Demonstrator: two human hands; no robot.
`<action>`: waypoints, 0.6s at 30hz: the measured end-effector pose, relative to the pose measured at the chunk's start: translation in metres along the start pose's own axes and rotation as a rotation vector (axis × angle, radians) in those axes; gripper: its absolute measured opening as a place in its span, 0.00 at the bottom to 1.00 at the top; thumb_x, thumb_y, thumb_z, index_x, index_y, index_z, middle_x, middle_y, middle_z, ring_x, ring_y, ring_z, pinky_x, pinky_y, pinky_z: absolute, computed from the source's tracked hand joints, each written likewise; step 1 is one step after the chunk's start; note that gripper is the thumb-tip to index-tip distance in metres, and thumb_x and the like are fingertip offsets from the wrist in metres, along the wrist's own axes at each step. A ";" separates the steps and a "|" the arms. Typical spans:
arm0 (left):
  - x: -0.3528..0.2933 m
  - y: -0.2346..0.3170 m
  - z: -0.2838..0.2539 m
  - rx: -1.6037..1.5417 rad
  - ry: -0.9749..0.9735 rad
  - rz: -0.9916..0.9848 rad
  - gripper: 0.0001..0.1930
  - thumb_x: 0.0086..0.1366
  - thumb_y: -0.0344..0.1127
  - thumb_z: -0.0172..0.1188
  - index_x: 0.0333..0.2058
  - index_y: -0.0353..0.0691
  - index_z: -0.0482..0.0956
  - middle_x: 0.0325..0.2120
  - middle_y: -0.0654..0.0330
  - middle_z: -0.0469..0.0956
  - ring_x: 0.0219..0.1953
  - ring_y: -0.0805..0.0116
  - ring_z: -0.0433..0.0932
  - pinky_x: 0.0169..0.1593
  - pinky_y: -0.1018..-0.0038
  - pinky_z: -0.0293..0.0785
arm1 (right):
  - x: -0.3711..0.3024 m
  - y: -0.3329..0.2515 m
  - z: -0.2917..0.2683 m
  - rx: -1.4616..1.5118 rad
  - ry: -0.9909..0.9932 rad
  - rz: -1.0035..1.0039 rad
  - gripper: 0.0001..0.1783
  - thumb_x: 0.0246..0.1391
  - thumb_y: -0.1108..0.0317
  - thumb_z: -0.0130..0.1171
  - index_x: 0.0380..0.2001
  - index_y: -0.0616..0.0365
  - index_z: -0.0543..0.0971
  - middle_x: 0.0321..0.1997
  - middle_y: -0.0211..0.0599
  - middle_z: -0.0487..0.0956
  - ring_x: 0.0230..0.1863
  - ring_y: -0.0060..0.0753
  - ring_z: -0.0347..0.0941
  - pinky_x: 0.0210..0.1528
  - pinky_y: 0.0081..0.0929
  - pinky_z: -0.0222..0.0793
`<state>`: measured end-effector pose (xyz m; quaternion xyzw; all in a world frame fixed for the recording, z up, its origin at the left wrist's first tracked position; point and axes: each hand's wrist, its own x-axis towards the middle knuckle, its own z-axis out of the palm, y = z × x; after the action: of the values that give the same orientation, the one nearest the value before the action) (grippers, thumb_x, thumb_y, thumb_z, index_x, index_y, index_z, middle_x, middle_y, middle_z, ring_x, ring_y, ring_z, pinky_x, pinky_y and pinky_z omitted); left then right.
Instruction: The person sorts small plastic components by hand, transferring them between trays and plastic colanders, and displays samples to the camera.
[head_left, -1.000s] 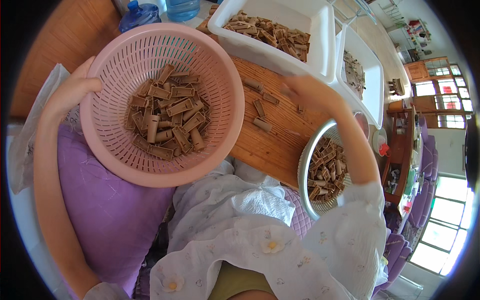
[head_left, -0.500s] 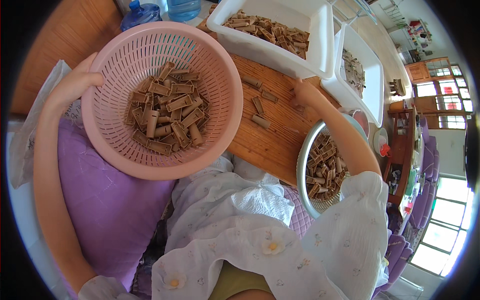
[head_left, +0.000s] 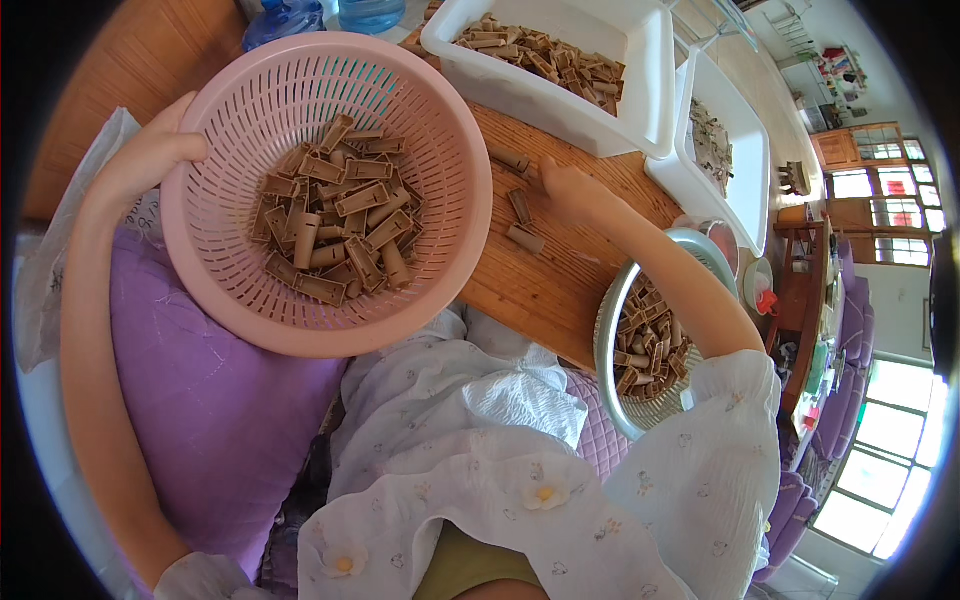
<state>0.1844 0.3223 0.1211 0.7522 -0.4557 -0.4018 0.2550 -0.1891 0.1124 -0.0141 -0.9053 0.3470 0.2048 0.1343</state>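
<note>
My left hand (head_left: 152,152) grips the left rim of a round pink plastic basket (head_left: 330,341), thumb over the edge. Heaped inside are many small brown plastic casings (head_left: 365,200), shaped like short troughs. The basket is tilted toward me, beside the wooden table. My right hand (head_left: 572,190) reaches over the tabletop, its fingers bent down among a few loose casings. One loose casing (head_left: 510,158) lies just beyond the fingertips; another casing (head_left: 525,238) lies nearer me. The right fingers are partly hidden and slightly blurred, so whether they hold a casing is unclear.
Under my right forearm stands a grey-green basket (head_left: 606,350) of similar casings. A white tub (head_left: 560,100) with more casings is at the far side, and a second white tub (head_left: 745,170) holds greyish pieces. Blue water jugs (head_left: 370,14) stand behind the pink basket.
My right hand has moved left across the tabletop, toward the loose casings, and now covers one of them. My left hand keeps its hold on the pink basket.
</note>
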 end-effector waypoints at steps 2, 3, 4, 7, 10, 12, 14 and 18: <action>-0.001 0.000 0.000 0.008 0.014 -0.008 0.29 0.44 0.25 0.45 0.51 0.33 0.62 0.42 0.58 0.70 0.46 0.71 0.67 0.51 0.80 0.58 | -0.005 -0.009 -0.004 0.154 0.014 0.093 0.21 0.48 0.60 0.53 0.38 0.65 0.63 0.31 0.56 0.74 0.37 0.53 0.71 0.38 0.40 0.67; 0.000 0.001 0.000 0.004 0.014 -0.013 0.29 0.44 0.25 0.45 0.50 0.33 0.62 0.42 0.58 0.70 0.46 0.71 0.67 0.52 0.80 0.58 | -0.007 -0.014 -0.001 0.154 0.014 0.095 0.21 0.48 0.60 0.53 0.38 0.65 0.63 0.31 0.56 0.74 0.37 0.53 0.71 0.38 0.40 0.67; 0.000 0.001 0.000 0.000 0.014 -0.019 0.28 0.44 0.25 0.45 0.50 0.33 0.62 0.42 0.58 0.70 0.46 0.71 0.67 0.52 0.80 0.58 | -0.007 -0.020 0.003 0.167 0.039 0.100 0.20 0.47 0.59 0.54 0.36 0.65 0.65 0.31 0.55 0.75 0.37 0.53 0.71 0.38 0.40 0.67; 0.001 0.000 0.000 -0.005 0.001 0.000 0.28 0.44 0.25 0.46 0.50 0.33 0.63 0.42 0.58 0.70 0.46 0.71 0.67 0.52 0.80 0.58 | -0.004 -0.028 0.009 0.116 0.067 0.067 0.19 0.45 0.58 0.55 0.32 0.65 0.69 0.31 0.52 0.75 0.36 0.51 0.72 0.38 0.39 0.67; 0.003 0.001 -0.002 -0.015 -0.025 -0.002 0.28 0.44 0.25 0.46 0.50 0.33 0.63 0.42 0.58 0.70 0.46 0.71 0.67 0.52 0.80 0.58 | 0.001 -0.025 0.002 -0.004 0.019 0.019 0.17 0.44 0.58 0.56 0.27 0.64 0.70 0.29 0.50 0.75 0.35 0.49 0.72 0.37 0.38 0.67; 0.002 0.000 -0.002 0.000 -0.018 -0.014 0.28 0.44 0.25 0.46 0.50 0.33 0.63 0.42 0.58 0.70 0.46 0.71 0.67 0.52 0.80 0.58 | -0.003 -0.027 -0.014 -0.060 -0.027 0.006 0.16 0.44 0.59 0.56 0.25 0.64 0.71 0.27 0.49 0.75 0.33 0.48 0.72 0.36 0.37 0.67; 0.004 0.001 -0.001 0.008 -0.012 -0.017 0.28 0.44 0.25 0.46 0.50 0.33 0.63 0.42 0.58 0.70 0.46 0.71 0.67 0.51 0.81 0.58 | -0.020 -0.031 -0.050 0.131 -0.035 -0.066 0.16 0.43 0.59 0.57 0.24 0.64 0.71 0.23 0.45 0.75 0.29 0.43 0.72 0.32 0.36 0.66; -0.002 -0.002 -0.001 -0.005 -0.005 -0.019 0.28 0.44 0.25 0.46 0.50 0.33 0.63 0.42 0.58 0.70 0.45 0.72 0.67 0.51 0.81 0.59 | -0.039 -0.067 -0.100 0.580 0.246 -0.442 0.32 0.43 0.42 0.57 0.37 0.63 0.69 0.33 0.36 0.76 0.36 0.29 0.71 0.36 0.30 0.65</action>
<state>0.1859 0.3255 0.1207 0.7551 -0.4481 -0.4071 0.2518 -0.1421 0.1449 0.0986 -0.9006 0.2005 -0.0459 0.3829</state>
